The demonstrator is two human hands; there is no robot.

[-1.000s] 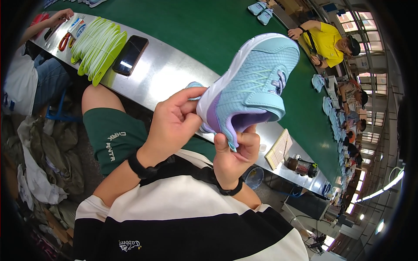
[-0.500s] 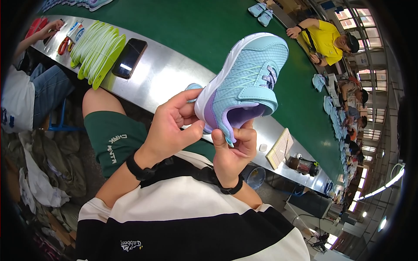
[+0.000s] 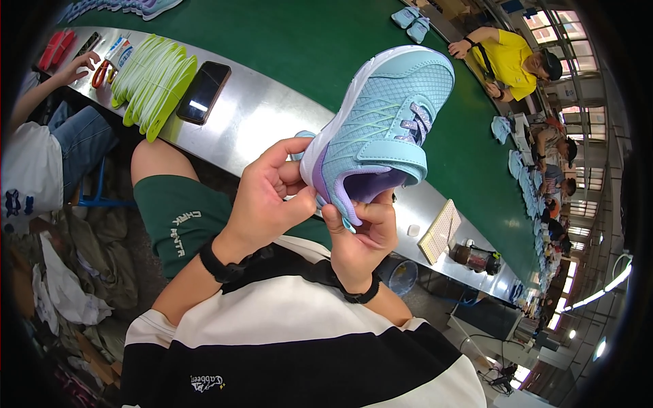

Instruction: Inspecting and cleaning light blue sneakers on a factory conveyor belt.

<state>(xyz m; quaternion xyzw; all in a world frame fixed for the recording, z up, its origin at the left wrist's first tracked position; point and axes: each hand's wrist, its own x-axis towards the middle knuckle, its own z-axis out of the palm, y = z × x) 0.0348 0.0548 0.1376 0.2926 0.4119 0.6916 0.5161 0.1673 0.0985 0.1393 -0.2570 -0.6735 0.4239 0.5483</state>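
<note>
A light blue sneaker (image 3: 381,115) with a white sole and purple lining is held up in front of me, its toe pointing up and away. My left hand (image 3: 272,194) is closed on the heel end of the sole. At the collar, my right hand (image 3: 364,231) pinches the padded edge near the heel tab between thumb and fingers. A strap crosses the shoe above its opening. Behind my left fingers a second light blue piece (image 3: 304,136) shows in part; most of it is hidden.
A metal ledge (image 3: 252,95) borders the green belt (image 3: 272,34). On it lie a phone (image 3: 204,92), a yellow-green wound bundle (image 3: 153,85), a notepad (image 3: 439,232) and a dark jar (image 3: 476,258). Another person's hand (image 3: 81,66) is at the left. A person in yellow (image 3: 515,64) sits across.
The sneaker has turned slightly and its collar has shifted a little left with my right hand. At the left, the other person's hand has moved lower, near the red-handled tool.
</note>
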